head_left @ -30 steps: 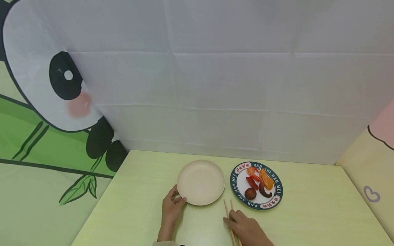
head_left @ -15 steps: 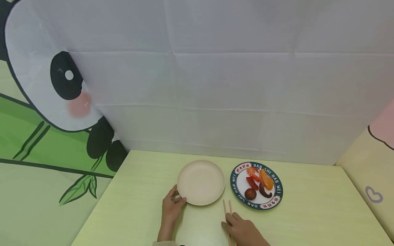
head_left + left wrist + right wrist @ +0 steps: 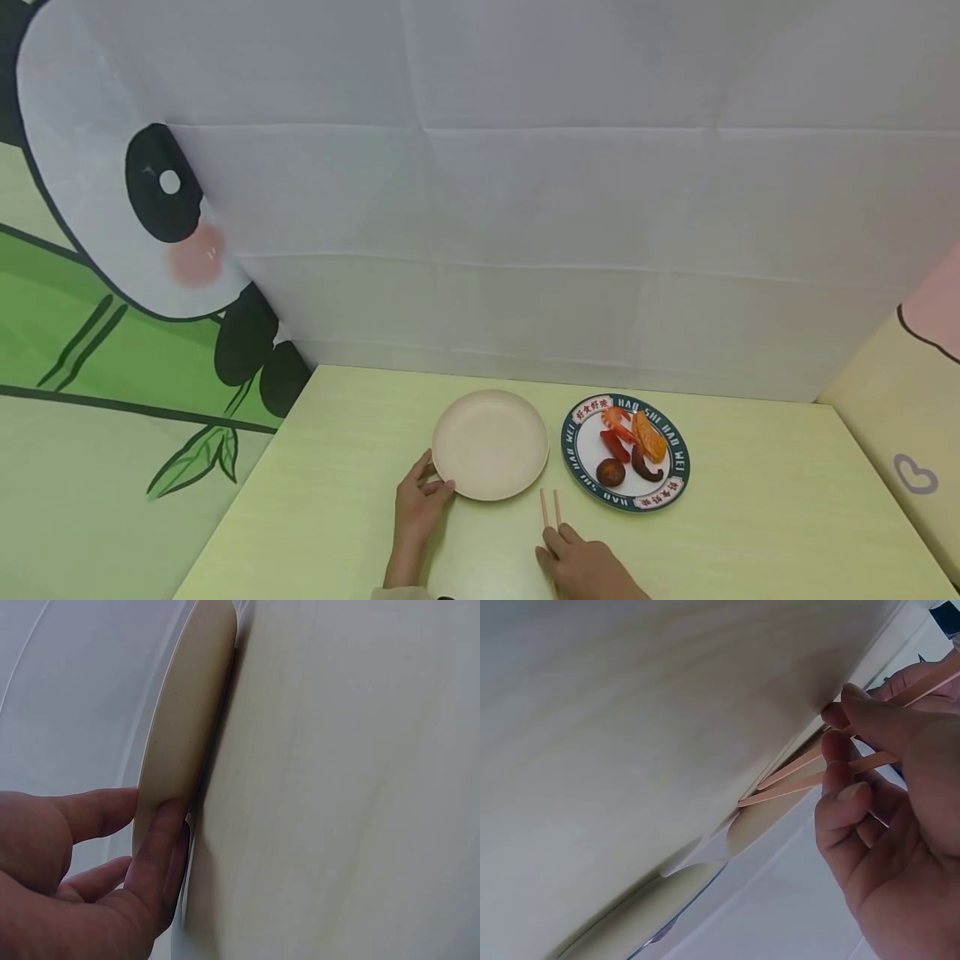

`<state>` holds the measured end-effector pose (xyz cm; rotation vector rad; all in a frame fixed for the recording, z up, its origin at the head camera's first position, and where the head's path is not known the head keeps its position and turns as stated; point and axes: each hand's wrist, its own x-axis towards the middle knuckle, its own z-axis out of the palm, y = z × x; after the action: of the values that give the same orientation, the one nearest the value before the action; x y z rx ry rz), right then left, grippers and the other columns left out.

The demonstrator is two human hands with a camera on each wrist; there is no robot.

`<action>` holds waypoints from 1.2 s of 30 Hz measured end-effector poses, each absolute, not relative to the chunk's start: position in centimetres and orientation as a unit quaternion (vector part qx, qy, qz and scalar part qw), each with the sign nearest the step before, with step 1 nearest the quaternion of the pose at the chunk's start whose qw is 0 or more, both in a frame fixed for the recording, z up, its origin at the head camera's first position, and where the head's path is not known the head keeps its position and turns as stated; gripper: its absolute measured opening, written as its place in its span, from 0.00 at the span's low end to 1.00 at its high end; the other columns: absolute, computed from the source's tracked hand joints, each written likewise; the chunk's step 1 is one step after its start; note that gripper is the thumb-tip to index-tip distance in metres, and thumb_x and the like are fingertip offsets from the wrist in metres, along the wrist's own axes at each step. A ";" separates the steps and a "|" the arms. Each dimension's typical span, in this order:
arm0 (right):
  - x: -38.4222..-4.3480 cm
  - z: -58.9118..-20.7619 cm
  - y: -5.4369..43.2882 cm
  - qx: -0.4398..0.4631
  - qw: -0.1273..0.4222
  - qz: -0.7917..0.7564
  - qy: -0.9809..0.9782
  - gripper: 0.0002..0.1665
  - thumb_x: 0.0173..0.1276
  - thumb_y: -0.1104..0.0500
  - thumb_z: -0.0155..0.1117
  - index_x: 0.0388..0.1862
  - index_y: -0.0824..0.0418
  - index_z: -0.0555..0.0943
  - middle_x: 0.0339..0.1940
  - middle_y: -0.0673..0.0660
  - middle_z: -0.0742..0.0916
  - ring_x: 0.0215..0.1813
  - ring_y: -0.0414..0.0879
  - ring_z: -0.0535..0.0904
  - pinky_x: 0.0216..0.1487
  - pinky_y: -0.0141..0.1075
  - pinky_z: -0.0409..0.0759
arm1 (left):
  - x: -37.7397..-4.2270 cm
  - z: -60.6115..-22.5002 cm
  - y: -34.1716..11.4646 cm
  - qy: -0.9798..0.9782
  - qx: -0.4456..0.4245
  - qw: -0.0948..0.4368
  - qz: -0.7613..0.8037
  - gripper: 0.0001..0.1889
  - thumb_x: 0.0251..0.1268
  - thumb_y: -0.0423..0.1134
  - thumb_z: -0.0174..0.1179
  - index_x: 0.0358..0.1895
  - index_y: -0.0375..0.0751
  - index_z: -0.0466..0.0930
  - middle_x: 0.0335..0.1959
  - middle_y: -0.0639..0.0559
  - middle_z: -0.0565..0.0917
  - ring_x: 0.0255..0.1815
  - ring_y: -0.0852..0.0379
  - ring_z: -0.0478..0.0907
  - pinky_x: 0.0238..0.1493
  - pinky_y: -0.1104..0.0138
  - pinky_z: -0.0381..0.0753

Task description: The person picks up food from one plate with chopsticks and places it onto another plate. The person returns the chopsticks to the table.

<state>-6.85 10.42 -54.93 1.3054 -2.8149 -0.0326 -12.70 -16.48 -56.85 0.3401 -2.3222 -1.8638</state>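
My left hand (image 3: 422, 504) holds the left rim of a beige plate (image 3: 491, 446). In the left wrist view, its fingers (image 3: 154, 862) meet the plate's raised side (image 3: 187, 705). A pair of wooden chopsticks (image 3: 550, 510) is gripped by my right hand (image 3: 588, 568), in front of the gap between the plates. In the right wrist view, the chopsticks (image 3: 791, 780) run parallel with their tips slightly apart and nothing between them. A green-rimmed plate (image 3: 573, 467) at right bears a shrimp (image 3: 617, 421), a yellow-orange ridged piece (image 3: 649, 437), a red piece (image 3: 615, 447), a dark curved piece (image 3: 647, 467) and a round brown piece (image 3: 611, 472).
The pale yellow-green tabletop (image 3: 765, 500) extends on both sides of the plates. Behind its back edge stands a whitish cloth (image 3: 525, 208). A panda-print panel (image 3: 112, 250) borders the left, and a cream panel (image 3: 885, 417) borders the right.
My right hand and the chopsticks have shifted slightly left and nearer the table's front. The left hand, both plates and the food pieces have stayed in place.
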 end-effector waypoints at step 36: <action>-7.0 -55.8 11.7 0.461 0.082 -0.033 -0.883 0.35 0.75 0.27 0.55 0.55 0.51 0.90 0.38 0.45 0.78 0.35 0.34 0.61 0.24 0.21 0.57 | -12.9 -57.2 -16.6 -0.773 0.113 0.071 -0.620 0.38 0.62 0.22 0.68 0.75 0.20 0.64 0.60 0.26 0.79 0.47 0.43 0.87 0.38 0.74 0.80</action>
<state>-7.04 11.70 -55.82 1.3772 -2.6381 -0.0981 -12.86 -16.55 -57.23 0.3391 -2.3246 -1.8655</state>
